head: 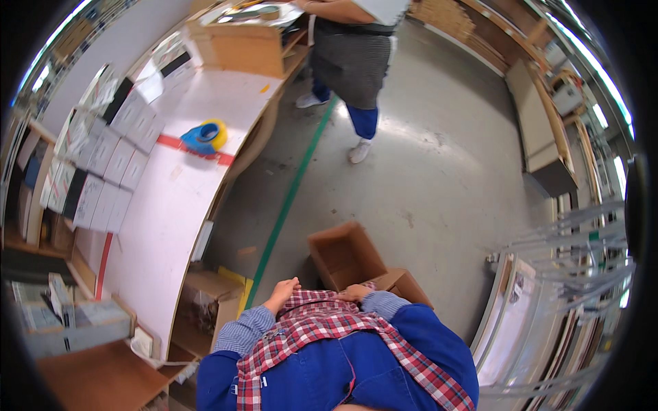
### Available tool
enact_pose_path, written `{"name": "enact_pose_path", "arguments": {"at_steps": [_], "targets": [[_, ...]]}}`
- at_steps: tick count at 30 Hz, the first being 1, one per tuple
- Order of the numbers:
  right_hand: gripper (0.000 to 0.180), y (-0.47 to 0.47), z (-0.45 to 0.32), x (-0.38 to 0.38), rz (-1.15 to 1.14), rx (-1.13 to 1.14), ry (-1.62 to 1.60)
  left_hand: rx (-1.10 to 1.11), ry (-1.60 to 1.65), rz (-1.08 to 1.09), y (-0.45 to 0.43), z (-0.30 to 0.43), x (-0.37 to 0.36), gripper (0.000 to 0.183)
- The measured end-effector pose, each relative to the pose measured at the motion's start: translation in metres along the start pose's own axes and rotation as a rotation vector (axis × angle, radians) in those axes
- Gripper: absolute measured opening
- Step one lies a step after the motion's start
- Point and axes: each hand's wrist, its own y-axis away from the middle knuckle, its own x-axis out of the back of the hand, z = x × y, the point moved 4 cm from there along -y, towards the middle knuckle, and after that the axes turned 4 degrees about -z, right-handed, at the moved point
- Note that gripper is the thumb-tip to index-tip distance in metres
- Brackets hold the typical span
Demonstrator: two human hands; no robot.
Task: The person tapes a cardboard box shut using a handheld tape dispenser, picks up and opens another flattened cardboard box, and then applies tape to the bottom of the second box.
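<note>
Both of my hands are at the upper edge of a red and white plaid apron (pixel 329 321) worn over blue work clothes. My left hand (pixel 284 293) is at the apron's left side, its fingers bent at the cloth. On the right side, my right hand (pixel 354 293) has its fingers curled on the plaid fabric. Just beyond the hands, an open cardboard box (pixel 347 257) stands on the floor, and another cardboard box (pixel 403 287) is partly hidden behind my right sleeve. A tape dispenser (pixel 205 136) with yellow tape lies on the white workbench to the left.
Stacked white boxes (pixel 113 154) stand along the workbench (pixel 159 257). A person (pixel 354 61) in a dark apron stands beyond the bench end, near a wooden shelf unit (pixel 236 46). A metal rack (pixel 514 308) is at the right. A green line (pixel 293 200) crosses the floor.
</note>
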Motion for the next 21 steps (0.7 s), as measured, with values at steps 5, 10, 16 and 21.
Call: {"name": "enact_pose_path", "arguments": {"at_steps": [5, 10, 16, 21], "targets": [[0.066, 0.017, 0.056, -0.008, 0.085, -0.023, -0.153, -0.019, 0.202, 0.105, 0.079, -0.013, 0.035, 0.035], [0.054, 0.007, 0.07, 0.036, 0.144, -0.083, 0.011, -0.865, 0.184, 0.025, 0.275, 0.194, 0.028, 0.024], [0.052, -0.015, -0.002, 0.108, 0.293, 0.13, 0.134, -1.857, 0.238, -0.356, 0.507, 0.286, -0.049, 0.024], [0.046, -0.049, -0.07, 0.1, 0.301, 0.35, 0.095, -1.969, 0.266, -0.409, 0.542, 0.269, -0.068, 0.019]]}}
